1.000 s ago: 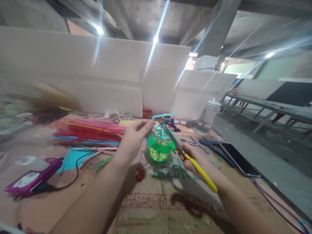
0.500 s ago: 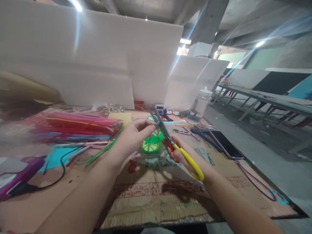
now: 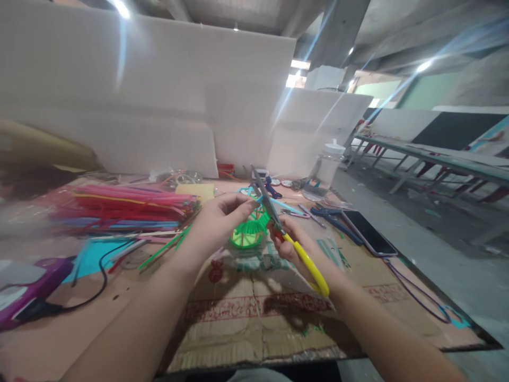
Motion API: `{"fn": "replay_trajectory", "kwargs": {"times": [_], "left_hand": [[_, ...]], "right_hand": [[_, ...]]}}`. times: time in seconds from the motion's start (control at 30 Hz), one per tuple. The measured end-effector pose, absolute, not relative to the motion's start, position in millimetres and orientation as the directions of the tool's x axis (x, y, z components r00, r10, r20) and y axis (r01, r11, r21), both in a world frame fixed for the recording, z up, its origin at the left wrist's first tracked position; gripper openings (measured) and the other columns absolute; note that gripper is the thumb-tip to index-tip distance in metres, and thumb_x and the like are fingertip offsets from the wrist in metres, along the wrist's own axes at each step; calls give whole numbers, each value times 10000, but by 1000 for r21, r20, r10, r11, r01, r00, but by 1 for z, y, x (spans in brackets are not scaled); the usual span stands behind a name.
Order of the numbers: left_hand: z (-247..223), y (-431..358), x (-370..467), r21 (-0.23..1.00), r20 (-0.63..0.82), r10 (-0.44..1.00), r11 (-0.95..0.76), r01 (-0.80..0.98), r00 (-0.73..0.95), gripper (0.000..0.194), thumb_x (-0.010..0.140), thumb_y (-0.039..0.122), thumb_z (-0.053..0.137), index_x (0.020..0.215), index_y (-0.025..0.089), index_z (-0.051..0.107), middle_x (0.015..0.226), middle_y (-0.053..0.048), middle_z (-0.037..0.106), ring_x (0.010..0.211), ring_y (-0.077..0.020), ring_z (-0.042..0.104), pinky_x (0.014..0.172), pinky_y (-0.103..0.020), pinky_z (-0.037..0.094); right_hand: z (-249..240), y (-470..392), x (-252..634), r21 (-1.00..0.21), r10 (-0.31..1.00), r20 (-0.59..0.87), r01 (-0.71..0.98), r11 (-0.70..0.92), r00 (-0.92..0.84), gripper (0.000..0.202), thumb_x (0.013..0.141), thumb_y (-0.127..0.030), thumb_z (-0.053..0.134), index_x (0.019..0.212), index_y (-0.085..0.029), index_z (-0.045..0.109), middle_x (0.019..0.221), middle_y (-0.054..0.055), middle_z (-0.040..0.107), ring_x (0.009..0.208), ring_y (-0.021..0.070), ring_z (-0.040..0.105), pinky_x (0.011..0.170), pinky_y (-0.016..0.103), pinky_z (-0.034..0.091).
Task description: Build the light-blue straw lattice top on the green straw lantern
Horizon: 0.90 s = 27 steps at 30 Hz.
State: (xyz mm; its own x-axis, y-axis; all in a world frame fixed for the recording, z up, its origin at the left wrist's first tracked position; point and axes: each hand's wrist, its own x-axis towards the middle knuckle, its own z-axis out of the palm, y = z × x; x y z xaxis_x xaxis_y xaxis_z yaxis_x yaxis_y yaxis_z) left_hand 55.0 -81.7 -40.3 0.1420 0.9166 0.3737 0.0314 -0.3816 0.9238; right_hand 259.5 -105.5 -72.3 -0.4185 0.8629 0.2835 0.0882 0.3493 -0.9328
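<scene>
My left hand (image 3: 228, 212) is closed in a pinch, thumb against fingers, on the end of a light blue pipe cleaner (image 3: 287, 206). My right hand (image 3: 292, 241) grips scissors (image 3: 305, 261) with yellow and red handles, the blades pointing up and away from me. Those blades cross the blue pipe cleaner just right of my left fingertips; whether it is cut through I cannot tell. Below and behind both hands sits a round green piece (image 3: 247, 233) with ribbed edging, partly hidden by my left fingers.
Bundled pipe cleaners (image 3: 127, 204), mostly pink and red, lie at the left near a purple tool (image 3: 37, 289) with a black cord. To the right are blue-handled pliers (image 3: 338, 223), a phone (image 3: 369, 233) and a clear bottle (image 3: 328, 164). Printed cardboard (image 3: 238, 339) covers the front.
The scissors' handles and blades have come closer together. The blue pipe cleaner's right part, nearly level before, now slopes down to the right. My left hand has barely moved.
</scene>
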Motion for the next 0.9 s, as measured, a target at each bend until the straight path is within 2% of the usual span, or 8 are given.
{"fn": "replay_trajectory", "kwargs": {"times": [0.13, 0.27, 0.33, 0.4, 0.5, 0.57, 0.73, 0.9], "left_hand": [[-43, -84, 58, 888, 425, 902, -432, 157, 77, 284, 849, 456, 681, 865, 179, 743, 806, -18, 720, 750, -171, 620, 706, -271, 462], [-46, -85, 61, 750, 545, 838, -491, 443, 5, 268, 918, 425, 619, 856, 195, 742, 824, -25, 735, 792, -195, 642, 747, -289, 466], [-46, -85, 61, 660, 610, 792, -498, 562, -14, 249, 939, 395, 597, 878, 203, 745, 872, -29, 748, 826, -200, 649, 783, -292, 469], [-45, -85, 58, 650, 619, 785, -485, 584, -37, 238, 950, 382, 582, 937, 210, 747, 923, -26, 761, 844, -198, 659, 787, -285, 477], [-40, -82, 45, 718, 575, 813, -449, 532, -91, 233, 954, 367, 569, 1022, 211, 729, 926, -19, 762, 840, -185, 676, 775, -273, 488], [-36, -79, 32, 759, 557, 818, -432, 487, -143, 226, 937, 360, 590, 1052, 202, 704, 912, -27, 760, 845, -187, 689, 789, -280, 498], [-27, -69, 9, 811, 509, 828, -369, 454, -236, 243, 892, 375, 635, 1034, 179, 660, 905, -61, 769, 858, -207, 709, 819, -320, 521], [-13, -46, 6, 655, 551, 828, -349, 670, -107, 202, 874, 385, 641, 919, 199, 706, 912, -57, 764, 869, -232, 684, 795, -323, 506]], "right_hand": [[-72, -98, 265, -898, 883, 357, 147, 414, -304, 633, 768, -792, 627, 1044, -229, 538, 841, -3, 498, 705, 141, 448, 596, 264, 395], [-77, -86, 271, -902, 924, 329, 224, 369, -197, 561, 782, -704, 663, 1053, -230, 535, 723, -47, 441, 563, 108, 375, 491, 248, 320], [-82, -76, 275, -905, 943, 299, 270, 329, -149, 540, 790, -680, 659, 1065, -230, 539, 692, -50, 465, 532, 109, 396, 480, 249, 318], [-86, -62, 282, -870, 949, 301, 380, 314, -94, 517, 800, -665, 644, 1050, -220, 564, 687, -34, 523, 540, 127, 459, 498, 259, 350], [-91, -42, 299, -689, 955, 295, 689, 227, -20, 450, 859, -578, 613, 1100, -198, 613, 813, 28, 661, 686, 182, 609, 611, 291, 454], [-94, -31, 312, -554, 968, 252, 816, 162, -21, 423, 885, -481, 623, 1196, -194, 620, 973, 72, 719, 840, 219, 668, 719, 316, 497], [-111, -16, 330, -393, 986, 144, 910, 132, -81, 448, 857, -269, 664, 1288, -151, 639, 1160, 158, 720, 1037, 288, 674, 880, 360, 495], [-125, -13, 325, -263, 990, 84, 956, 131, -112, 492, 886, -230, 643, 1359, -96, 607, 1342, 238, 615, 1215, 341, 602, 1006, 407, 450]]}}
